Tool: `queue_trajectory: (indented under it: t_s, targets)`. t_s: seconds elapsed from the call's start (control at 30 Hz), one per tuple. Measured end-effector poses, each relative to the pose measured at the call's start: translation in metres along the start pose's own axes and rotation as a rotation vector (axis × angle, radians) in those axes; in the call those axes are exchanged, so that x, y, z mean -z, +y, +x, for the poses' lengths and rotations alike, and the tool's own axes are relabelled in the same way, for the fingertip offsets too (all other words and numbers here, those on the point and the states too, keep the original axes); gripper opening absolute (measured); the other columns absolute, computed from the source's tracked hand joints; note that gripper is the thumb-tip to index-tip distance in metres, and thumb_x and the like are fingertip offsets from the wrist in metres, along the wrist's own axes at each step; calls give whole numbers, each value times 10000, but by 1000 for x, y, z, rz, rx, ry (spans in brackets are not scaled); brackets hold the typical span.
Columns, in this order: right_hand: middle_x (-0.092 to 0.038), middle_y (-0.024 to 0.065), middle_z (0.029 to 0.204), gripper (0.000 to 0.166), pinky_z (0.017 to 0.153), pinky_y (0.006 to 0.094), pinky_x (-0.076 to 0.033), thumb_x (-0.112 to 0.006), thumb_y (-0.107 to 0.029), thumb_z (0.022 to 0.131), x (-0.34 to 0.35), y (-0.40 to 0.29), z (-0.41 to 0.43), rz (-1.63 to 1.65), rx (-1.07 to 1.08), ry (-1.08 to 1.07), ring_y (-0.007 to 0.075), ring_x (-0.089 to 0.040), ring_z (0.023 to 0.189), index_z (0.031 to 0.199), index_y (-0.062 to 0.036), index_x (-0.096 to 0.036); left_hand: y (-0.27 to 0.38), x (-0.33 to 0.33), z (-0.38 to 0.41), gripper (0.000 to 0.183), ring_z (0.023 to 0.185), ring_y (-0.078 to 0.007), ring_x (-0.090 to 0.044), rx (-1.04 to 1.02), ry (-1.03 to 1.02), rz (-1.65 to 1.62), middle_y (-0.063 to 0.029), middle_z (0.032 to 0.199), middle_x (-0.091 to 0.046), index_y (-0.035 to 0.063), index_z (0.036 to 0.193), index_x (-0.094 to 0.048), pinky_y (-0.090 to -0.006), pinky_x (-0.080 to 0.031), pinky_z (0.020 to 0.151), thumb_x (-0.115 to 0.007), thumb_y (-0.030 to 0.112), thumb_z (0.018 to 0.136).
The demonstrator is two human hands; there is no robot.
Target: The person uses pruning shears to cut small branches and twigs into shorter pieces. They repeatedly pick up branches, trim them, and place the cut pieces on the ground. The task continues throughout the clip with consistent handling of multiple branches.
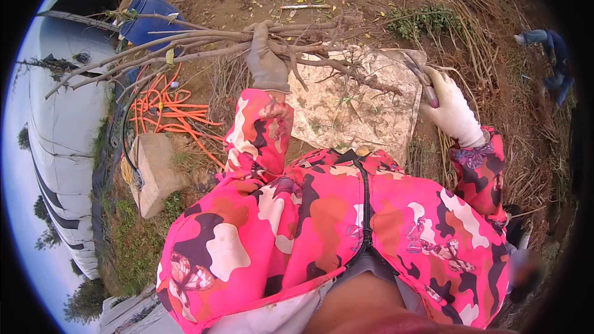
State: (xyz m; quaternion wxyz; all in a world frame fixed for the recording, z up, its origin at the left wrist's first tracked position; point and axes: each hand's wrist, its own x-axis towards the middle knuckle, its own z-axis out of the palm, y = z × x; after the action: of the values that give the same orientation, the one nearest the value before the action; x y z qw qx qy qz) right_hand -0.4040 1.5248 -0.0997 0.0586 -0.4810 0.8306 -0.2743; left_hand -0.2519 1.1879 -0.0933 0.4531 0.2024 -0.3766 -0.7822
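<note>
My left hand (268, 62), in a soiled grey-brown work glove, grips a bundle of bare woody saplings (199, 37) around the stems. Their thin tops spread to the left, one with a few leaves, while the knobbly root ends (366, 79) point right. In a pale glove, my right hand (450, 106) holds pruning shears (421, 76), blades towards the roots but apart from them. A reddish handle end shows below the fingers. Beneath the roots lies a dirt-stained pale sheet (325, 118), strewn with bits of root and leaf.
An orange hose (176, 113) lies tangled on the left, near a beige block (160, 167) and a blue plastic barrel (151, 21). More cut stems (478, 51) and leafy twigs (424, 21) lie to the right. Two people (552, 58) are partly visible at the right. A plastic-covered greenhouse (65, 116) stands far left.
</note>
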Motion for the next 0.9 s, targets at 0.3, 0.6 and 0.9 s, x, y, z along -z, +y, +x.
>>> queue_trajectory:
  t_s: [0.3,0.6,0.9]
  targets:
    - [-638,166,823,375,728,455,-499,-636,-201,796,-52,30,79,73,8,63,375,-627,780,1139,-101,-522,-10,-9,3,152,719,-97,-557,-125,6,130,-5,836,-569,91,968,-592,-268,-491,558,-676,141,851]
    - [-600,222,837,338,711,431,-473,-610,-212,817,-59,-20,115,154,149,-184,404,-590,808,1094,-57,-495,-9,3,6,172,789,-120,-578,-321,-59,250,-36,914,-621,47,1015,-636,-268,-487,645,-668,129,868]
    - [-574,65,1053,460,798,302,-456,-568,-123,840,-144,80,-63,1525,-948,-202,192,-571,951,1283,-62,-458,-21,72,46,230,560,-159,-531,-106,11,-36,29,578,-454,77,1002,-611,-328,-480,490,-570,293,933]
